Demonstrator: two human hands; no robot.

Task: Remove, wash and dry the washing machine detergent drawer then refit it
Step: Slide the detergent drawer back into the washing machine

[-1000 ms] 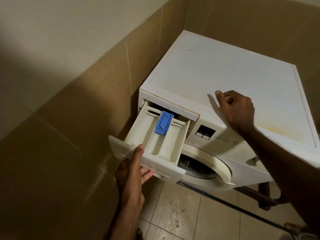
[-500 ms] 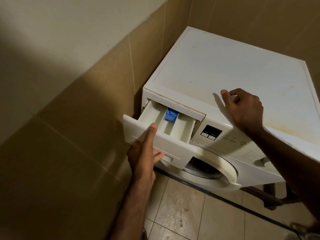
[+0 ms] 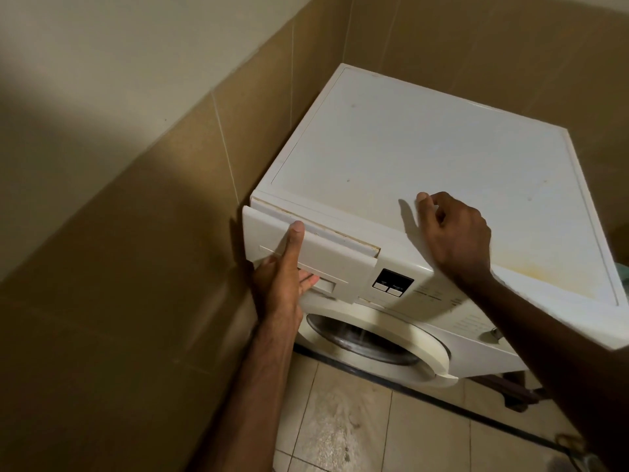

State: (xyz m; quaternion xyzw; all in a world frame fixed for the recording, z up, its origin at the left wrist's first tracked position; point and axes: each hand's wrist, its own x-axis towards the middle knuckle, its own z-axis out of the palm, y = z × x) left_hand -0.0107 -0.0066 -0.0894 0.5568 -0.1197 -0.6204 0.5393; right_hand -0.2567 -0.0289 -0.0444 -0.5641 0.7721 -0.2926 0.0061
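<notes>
Your left hand (image 3: 282, 284) is grasping the detergent drawer (image 3: 306, 253), thumb along its front and fingers in the handle recess, seating it nearly flush in the washing machine (image 3: 425, 158). Your right hand (image 3: 452, 233), loosely curled and holding nothing, is bracing the lid, likely steadying the cabinet.

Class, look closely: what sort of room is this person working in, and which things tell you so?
Probably a laundry or utility corner: a white front-loading washing machine stands against tan tiled walls on a stained beige tiled floor.

Left grip (image 3: 284, 284) clasped, right grip (image 3: 454, 233) seemingly curled.
</notes>
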